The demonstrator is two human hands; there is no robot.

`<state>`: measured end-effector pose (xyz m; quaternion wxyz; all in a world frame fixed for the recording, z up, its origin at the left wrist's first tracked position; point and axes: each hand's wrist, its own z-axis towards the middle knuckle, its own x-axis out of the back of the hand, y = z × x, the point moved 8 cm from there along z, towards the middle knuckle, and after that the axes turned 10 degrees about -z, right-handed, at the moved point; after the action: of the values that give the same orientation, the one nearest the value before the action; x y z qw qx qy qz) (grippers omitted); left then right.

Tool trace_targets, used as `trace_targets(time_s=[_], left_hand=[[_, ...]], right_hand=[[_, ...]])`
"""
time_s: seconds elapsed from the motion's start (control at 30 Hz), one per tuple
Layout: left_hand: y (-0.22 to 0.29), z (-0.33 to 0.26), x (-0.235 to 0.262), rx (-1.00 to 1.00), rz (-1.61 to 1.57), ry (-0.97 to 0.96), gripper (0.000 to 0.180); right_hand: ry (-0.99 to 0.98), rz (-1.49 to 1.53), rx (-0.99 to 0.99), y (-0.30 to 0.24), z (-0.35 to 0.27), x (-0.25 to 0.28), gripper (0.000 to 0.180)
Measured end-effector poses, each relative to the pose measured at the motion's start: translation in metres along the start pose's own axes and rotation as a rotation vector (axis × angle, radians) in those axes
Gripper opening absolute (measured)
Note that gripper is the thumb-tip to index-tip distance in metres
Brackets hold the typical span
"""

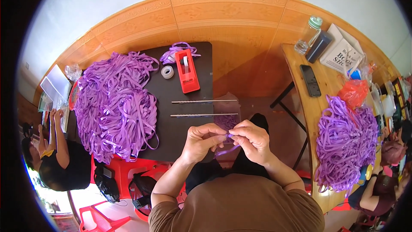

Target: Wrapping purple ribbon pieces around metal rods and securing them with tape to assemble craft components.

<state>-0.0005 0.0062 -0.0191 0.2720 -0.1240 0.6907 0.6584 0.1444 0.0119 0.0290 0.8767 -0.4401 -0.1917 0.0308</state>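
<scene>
Over my lap, just off the table's right edge, my left hand (202, 141) and my right hand (253, 141) meet, each pinching a thin purple ribbon (228, 151). A short loose end of it hangs below the fingertips; the pinched part is mostly hidden. Ahead of my hands, two slim metal rods (204, 101) with twisted-looking ends lie side by side, reaching past the table's edge. Behind them stand a red tape dispenser (189, 83) and a white tape roll (167, 72). A large heap of purple ribbons (116, 107) covers the left of the dark table (167, 139).
On the right, a wooden table (296, 62) holds another purple ribbon heap (345, 146), a phone (310, 80), a clear bottle (308, 34) and a tote bag (342, 49). Red stools (122, 176) stand below left. Other people (64, 163) work at both sides.
</scene>
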Motion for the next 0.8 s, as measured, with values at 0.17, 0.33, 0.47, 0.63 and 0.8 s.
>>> trace_targets(time_s=[0.17,0.33,0.47,0.63,0.8], left_hand=[[-0.003,0.001,0.0,-0.001,-0.032,0.001,0.011],[-0.004,0.001,0.001,-0.016,-0.073,0.007,0.011],[-0.003,0.0,0.001,-0.033,-0.074,-0.004,0.01],[0.006,-0.002,-0.003,-0.072,-0.065,-0.039,0.009],[0.006,-0.004,-0.005,-0.046,-0.13,-0.058,0.008]], right_hand=[[0.001,0.002,0.009,0.002,0.001,-0.001,0.015],[-0.02,-0.092,0.099,-0.005,0.004,-0.002,0.015],[-0.012,-0.244,0.274,-0.023,0.009,-0.004,0.017],[-0.044,-0.319,0.392,-0.032,0.008,-0.01,0.025],[-0.11,-0.214,0.39,-0.031,0.01,-0.01,0.025]])
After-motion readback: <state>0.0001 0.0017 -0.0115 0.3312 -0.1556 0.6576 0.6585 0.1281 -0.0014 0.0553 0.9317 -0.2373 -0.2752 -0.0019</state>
